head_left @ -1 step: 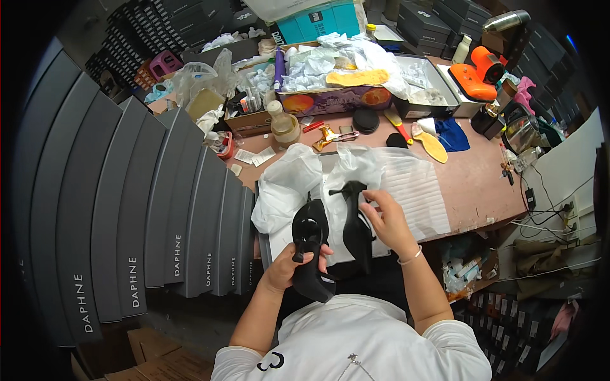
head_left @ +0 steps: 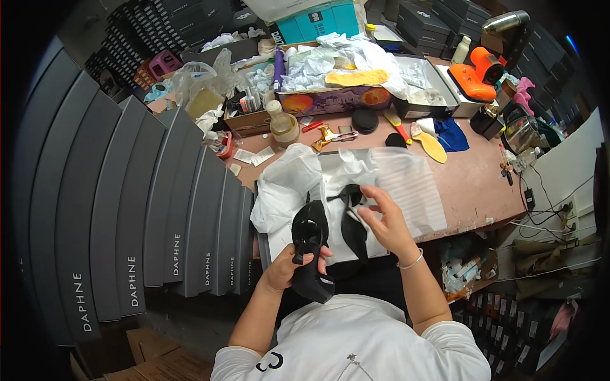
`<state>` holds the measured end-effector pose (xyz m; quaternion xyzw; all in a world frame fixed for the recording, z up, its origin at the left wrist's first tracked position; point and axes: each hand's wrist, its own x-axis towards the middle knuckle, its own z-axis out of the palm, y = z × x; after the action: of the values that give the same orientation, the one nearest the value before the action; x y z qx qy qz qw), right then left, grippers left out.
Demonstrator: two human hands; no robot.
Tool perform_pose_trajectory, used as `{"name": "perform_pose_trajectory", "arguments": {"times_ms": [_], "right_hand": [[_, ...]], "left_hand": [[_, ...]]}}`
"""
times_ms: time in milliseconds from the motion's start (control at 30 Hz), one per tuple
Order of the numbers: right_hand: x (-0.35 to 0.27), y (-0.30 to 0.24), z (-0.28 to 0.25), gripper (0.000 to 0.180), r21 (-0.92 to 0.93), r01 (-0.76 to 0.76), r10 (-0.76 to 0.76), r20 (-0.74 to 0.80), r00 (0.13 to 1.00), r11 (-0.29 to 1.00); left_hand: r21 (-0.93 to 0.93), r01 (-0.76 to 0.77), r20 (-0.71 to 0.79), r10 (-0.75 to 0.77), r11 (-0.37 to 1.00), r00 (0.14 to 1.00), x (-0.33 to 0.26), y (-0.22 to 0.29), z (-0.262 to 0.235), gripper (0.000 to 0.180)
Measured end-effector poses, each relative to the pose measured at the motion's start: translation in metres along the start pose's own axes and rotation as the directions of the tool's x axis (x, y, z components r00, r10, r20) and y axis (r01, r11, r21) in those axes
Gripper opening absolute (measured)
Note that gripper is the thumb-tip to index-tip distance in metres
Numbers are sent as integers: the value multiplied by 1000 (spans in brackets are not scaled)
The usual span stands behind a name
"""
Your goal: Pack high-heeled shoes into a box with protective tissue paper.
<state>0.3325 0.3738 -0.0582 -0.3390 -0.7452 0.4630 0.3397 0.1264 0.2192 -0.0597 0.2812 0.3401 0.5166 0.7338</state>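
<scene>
My left hand (head_left: 293,267) is closed round a black high-heeled shoe (head_left: 311,282) by its middle, held over the near edge of an open shoe box (head_left: 272,244). A second black high-heeled shoe (head_left: 353,235) lies on its side on the box's white tissue paper (head_left: 289,174). Just right of its heel end is my right hand (head_left: 386,219), fingers apart and curved. Whether a fingertip still touches that shoe I cannot tell.
Tall stacks of dark grey shoe boxes (head_left: 136,209) stand close on my left. Along the table's back are a paper-filled carton (head_left: 337,100), a glass jar (head_left: 284,129), a black round tin (head_left: 365,120), a yellow insole (head_left: 432,147) and a blue cloth (head_left: 452,134).
The second shoe has rolled and settled lower onto the tissue paper, its heel now turned differently. My right hand's fingers have come away from round its heel end. My left hand stays almost still.
</scene>
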Motion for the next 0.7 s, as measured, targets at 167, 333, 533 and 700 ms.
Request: {"name": "perform_pose_trajectory", "arguments": {"times_ms": [167,333,533,700], "right_hand": [[-5,-39,37,70,308,170,-241,210,948,936],[-10,-40,64,27,379,56,-123,155,980,924],[4,-40,59,33,627,-260,65,317,946,734],[-5,-48,53,26,454,139,-267,232,935,880]], "left_hand": [[40,16,-57,-14,999,998,0,-11,19,28],[123,-54,-56,62,991,997,-2,-28,24,26],[91,-10,-103,19,996,994,-4,-24,30,33],[52,-18,-87,23,998,996,-6,-27,23,32]]}}
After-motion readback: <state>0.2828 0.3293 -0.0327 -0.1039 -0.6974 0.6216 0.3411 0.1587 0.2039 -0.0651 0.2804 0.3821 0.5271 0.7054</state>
